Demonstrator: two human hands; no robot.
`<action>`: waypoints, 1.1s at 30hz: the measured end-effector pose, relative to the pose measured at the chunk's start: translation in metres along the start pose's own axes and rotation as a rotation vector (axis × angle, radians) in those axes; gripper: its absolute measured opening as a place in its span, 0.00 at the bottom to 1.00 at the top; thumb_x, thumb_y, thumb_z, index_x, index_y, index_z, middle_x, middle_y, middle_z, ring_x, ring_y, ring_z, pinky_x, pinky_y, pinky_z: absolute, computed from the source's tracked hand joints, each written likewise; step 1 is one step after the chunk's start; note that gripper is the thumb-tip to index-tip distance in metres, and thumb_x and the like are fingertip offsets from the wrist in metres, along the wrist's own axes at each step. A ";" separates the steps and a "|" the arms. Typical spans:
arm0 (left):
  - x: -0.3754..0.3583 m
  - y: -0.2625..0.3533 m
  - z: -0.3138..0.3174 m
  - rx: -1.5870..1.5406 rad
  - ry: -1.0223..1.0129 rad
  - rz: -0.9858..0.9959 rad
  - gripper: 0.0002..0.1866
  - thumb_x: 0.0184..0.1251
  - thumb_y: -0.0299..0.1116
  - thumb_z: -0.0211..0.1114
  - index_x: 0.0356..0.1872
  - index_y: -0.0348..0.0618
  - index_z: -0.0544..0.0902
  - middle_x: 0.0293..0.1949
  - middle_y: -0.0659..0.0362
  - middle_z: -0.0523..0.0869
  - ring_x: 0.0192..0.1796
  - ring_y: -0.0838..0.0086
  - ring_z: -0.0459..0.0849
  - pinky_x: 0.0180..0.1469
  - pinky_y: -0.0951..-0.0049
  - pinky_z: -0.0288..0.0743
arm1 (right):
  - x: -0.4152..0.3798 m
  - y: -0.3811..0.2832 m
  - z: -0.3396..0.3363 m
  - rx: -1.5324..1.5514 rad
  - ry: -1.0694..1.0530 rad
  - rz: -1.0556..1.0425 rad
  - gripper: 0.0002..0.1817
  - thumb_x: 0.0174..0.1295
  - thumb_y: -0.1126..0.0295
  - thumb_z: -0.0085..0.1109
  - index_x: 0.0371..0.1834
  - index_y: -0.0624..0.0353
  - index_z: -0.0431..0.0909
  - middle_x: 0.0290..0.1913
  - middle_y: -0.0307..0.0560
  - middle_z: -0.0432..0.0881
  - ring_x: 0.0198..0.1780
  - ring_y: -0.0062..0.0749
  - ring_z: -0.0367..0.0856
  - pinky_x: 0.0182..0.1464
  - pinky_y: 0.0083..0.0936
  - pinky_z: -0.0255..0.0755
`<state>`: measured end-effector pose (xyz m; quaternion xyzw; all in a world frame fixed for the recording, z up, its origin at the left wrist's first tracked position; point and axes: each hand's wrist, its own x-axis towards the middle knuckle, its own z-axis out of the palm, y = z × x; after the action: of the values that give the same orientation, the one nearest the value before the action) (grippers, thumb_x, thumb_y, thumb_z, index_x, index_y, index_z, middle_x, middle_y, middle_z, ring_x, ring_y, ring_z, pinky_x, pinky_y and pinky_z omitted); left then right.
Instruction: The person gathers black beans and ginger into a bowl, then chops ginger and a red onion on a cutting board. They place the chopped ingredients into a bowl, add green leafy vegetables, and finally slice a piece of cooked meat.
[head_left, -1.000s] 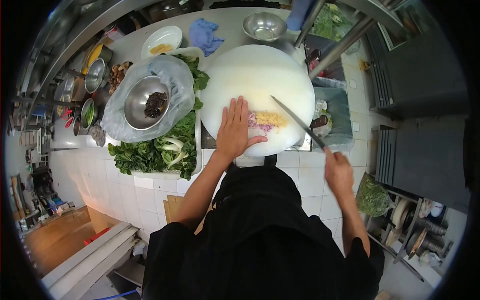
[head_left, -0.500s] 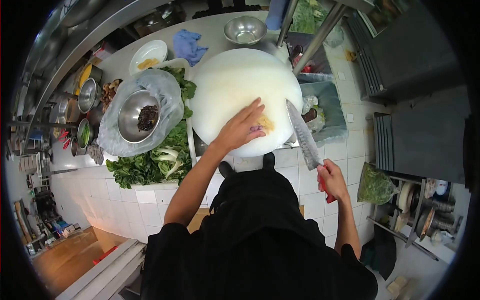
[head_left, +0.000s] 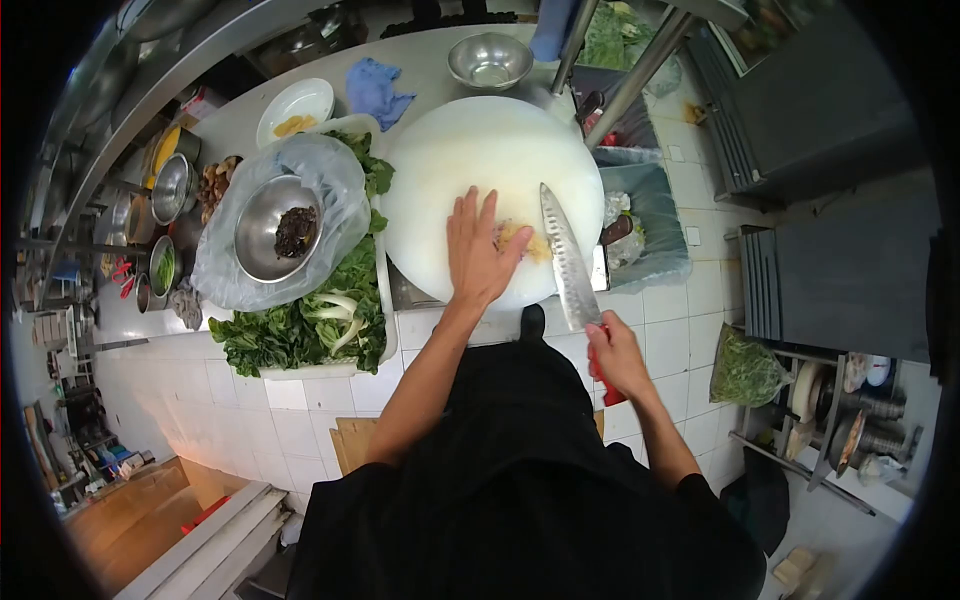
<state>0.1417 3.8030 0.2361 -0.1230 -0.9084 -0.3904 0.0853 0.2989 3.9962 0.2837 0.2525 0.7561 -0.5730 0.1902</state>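
Note:
On the round white cutting board (head_left: 440,150) lies a small heap of chopped yellowish and purple pieces (head_left: 537,246), too fine for me to name. My left hand (head_left: 480,248) rests palm down on the board just left of the heap, fingers stretched out and thumb over its edge. Around the red handle of a kitchen knife (head_left: 567,255) my right hand (head_left: 618,357) is closed, near the board's lower right side. The blade points away from me, its tip over the board, right beside the heap.
To the left, leafy greens (head_left: 335,325) fill a tray, with a steel bowl (head_left: 252,235) of dark food in plastic above them. A steel bowl (head_left: 490,62), blue cloth (head_left: 377,92) and white plate (head_left: 312,97) stand behind. Lined bins (head_left: 655,210) are at right.
My left hand has shifted left, turning its fingers more away from me. The knife in my right hand has moved left, in over the board and closer to the heap.

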 end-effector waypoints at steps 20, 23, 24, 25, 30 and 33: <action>-0.021 -0.001 0.004 0.045 0.132 0.064 0.18 0.64 0.24 0.60 0.55 0.32 0.77 0.65 0.39 0.69 0.67 0.40 0.65 0.69 0.52 0.62 | -0.003 -0.017 0.090 -0.098 -0.150 -0.137 0.12 0.71 0.67 0.50 0.39 0.67 0.65 0.15 0.52 0.76 0.14 0.36 0.78 0.16 0.32 0.69; -0.026 -0.002 -0.001 0.030 0.151 0.049 0.14 0.64 0.22 0.59 0.51 0.31 0.78 0.62 0.39 0.72 0.67 0.41 0.66 0.68 0.52 0.63 | -0.004 -0.015 0.091 -0.087 -0.185 -0.153 0.12 0.71 0.68 0.51 0.38 0.67 0.64 0.16 0.52 0.76 0.14 0.35 0.77 0.15 0.32 0.69; -0.026 -0.002 -0.001 0.024 0.156 0.039 0.13 0.63 0.21 0.59 0.48 0.30 0.78 0.61 0.39 0.73 0.67 0.41 0.67 0.68 0.52 0.63 | -0.005 -0.016 0.089 -0.055 -0.205 -0.140 0.12 0.71 0.68 0.51 0.38 0.67 0.65 0.17 0.50 0.76 0.14 0.33 0.77 0.15 0.31 0.69; -0.026 -0.001 0.000 0.027 0.156 0.042 0.13 0.63 0.21 0.59 0.48 0.30 0.78 0.61 0.39 0.73 0.67 0.41 0.67 0.68 0.52 0.63 | -0.006 -0.017 0.087 -0.023 -0.227 -0.126 0.12 0.71 0.68 0.51 0.37 0.67 0.65 0.17 0.49 0.75 0.14 0.32 0.76 0.15 0.30 0.68; -0.023 0.003 0.007 -0.021 0.176 0.108 0.09 0.62 0.19 0.59 0.43 0.30 0.78 0.57 0.39 0.75 0.64 0.40 0.69 0.67 0.51 0.64 | -0.012 -0.020 0.073 0.068 -0.263 -0.068 0.11 0.71 0.67 0.50 0.33 0.61 0.64 0.22 0.42 0.73 0.16 0.23 0.73 0.16 0.22 0.66; -0.003 0.029 -0.013 -0.010 0.248 0.166 0.07 0.60 0.17 0.58 0.39 0.30 0.77 0.52 0.40 0.77 0.61 0.42 0.72 0.64 0.54 0.66 | -0.015 -0.031 0.067 0.071 -0.262 -0.119 0.11 0.71 0.67 0.50 0.33 0.60 0.64 0.22 0.41 0.72 0.16 0.22 0.73 0.16 0.22 0.66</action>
<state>0.1541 3.8119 0.2640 -0.1489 -0.8757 -0.3987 0.2281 0.2926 3.9224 0.2978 0.1369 0.7177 -0.6377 0.2437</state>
